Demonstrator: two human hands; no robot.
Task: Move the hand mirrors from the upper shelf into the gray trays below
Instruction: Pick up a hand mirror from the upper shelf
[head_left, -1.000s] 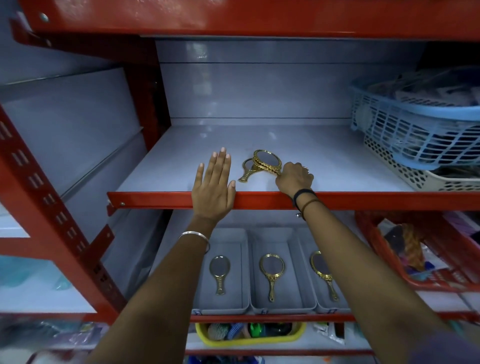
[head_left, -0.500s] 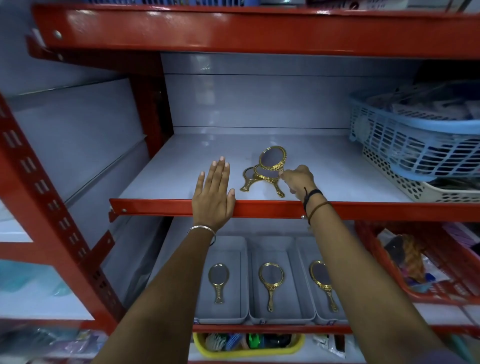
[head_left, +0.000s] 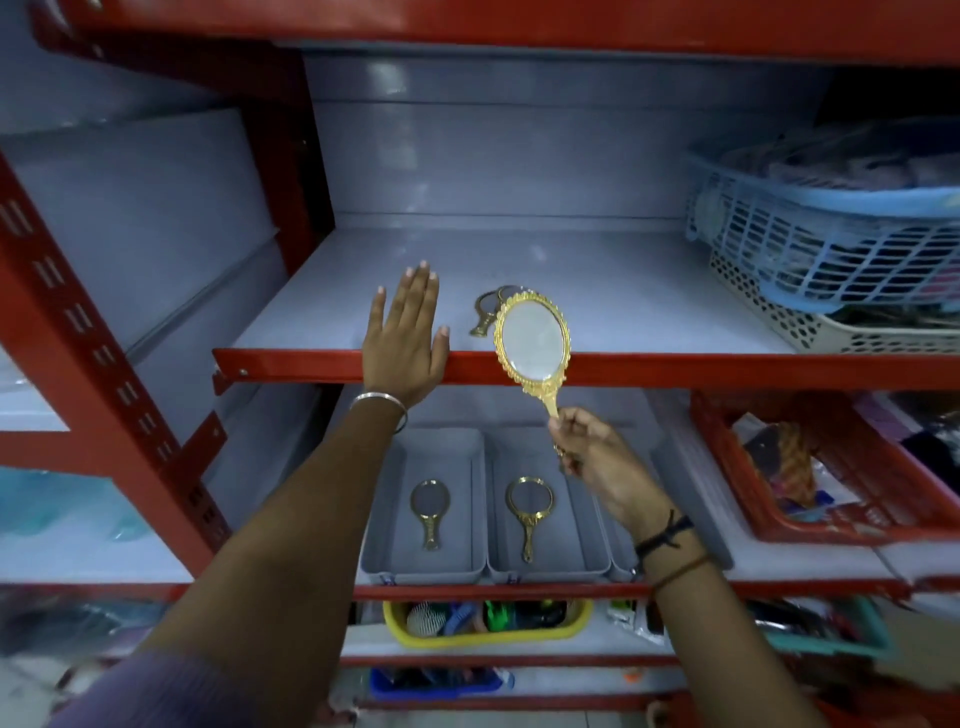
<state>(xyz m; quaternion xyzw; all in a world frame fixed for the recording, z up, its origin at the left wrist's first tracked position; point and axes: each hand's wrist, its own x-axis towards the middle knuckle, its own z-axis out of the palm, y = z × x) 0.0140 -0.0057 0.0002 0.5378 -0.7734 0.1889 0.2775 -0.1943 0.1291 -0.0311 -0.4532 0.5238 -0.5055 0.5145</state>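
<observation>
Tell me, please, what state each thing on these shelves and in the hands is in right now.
Right hand: grip closed on the held mirror's handle.
Held mirror: upright, lifted off the upper shelf.
Left hand: open, flat on the shelf edge.
Mirror on upper shelf: lying flat, partly hidden.
Left gray tray: holds one mirror.
Middle gray tray: holds one mirror.
Right gray tray: mostly hidden by the arm.

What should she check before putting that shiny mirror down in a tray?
1. Right hand pinches the held mirror by its handle: ok.
2. Mirror clear of the upper shelf: ok, it hangs in front of the red edge.
3. Left hand out of the way, flat on the shelf edge: ok.
4. Left tray and middle tray have room: ok, one mirror each.
5. Right tray free: cannot tell, the arm hides it.
6. Shelf finished: not ok, one mirror remains.
</observation>
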